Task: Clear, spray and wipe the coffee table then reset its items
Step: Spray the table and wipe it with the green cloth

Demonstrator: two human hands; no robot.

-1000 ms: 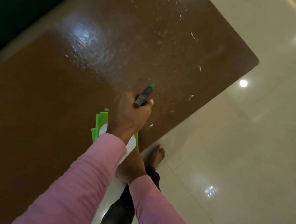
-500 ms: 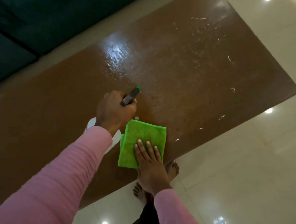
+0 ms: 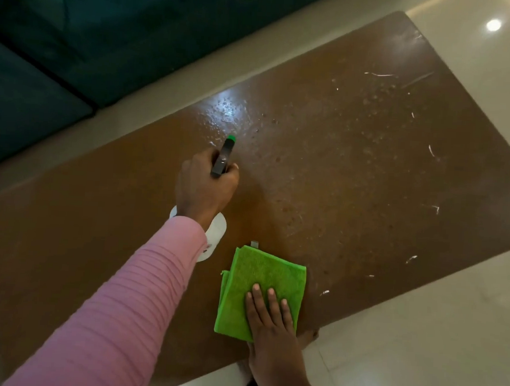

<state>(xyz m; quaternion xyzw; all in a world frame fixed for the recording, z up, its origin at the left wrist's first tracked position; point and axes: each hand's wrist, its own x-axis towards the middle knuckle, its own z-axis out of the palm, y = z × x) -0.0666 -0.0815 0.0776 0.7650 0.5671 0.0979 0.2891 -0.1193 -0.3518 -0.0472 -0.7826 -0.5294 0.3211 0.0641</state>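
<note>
The brown coffee table [image 3: 353,175] fills the view, its top wet with spray droplets [image 3: 227,110] and dotted with small white scraps [image 3: 431,150]. My left hand [image 3: 204,189] grips a white spray bottle [image 3: 215,232] with a dark trigger head and green nozzle tip, held above the table's middle and pointing away from me. A folded green microfibre cloth [image 3: 260,279] lies near the table's front edge. My right hand [image 3: 272,328] rests flat on the cloth's near corner, fingers spread. Both sleeves are pink.
A dark teal sofa [image 3: 78,33] runs along the far side of the table, with a narrow strip of floor between. Glossy cream floor tiles [image 3: 418,337] lie to the right and front. Part of my foot shows beyond the table's front edge.
The view has swung so more of the table and sofa show. My right hand brought the green cloth out from under my left arm and laid it flat on the table.
</note>
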